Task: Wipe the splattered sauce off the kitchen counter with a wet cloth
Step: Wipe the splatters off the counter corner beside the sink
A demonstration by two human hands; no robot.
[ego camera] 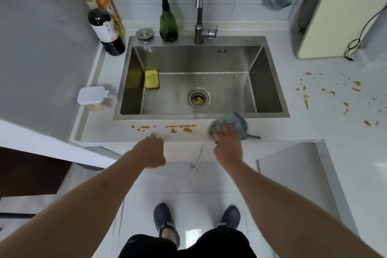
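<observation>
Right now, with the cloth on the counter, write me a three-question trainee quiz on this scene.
1. True or false: the right hand presses the grey-blue cloth on the counter strip in front of the sink.
2. Multiple choice: where does orange sauce show? A) only in front of the sink; B) only right of the sink; C) in front of the sink and on the counter right of it.
3. Fill in: the yellow sponge leans in the sink's ____ corner, left or right.

Key: 1 true; 2 C; 3 left.
</observation>
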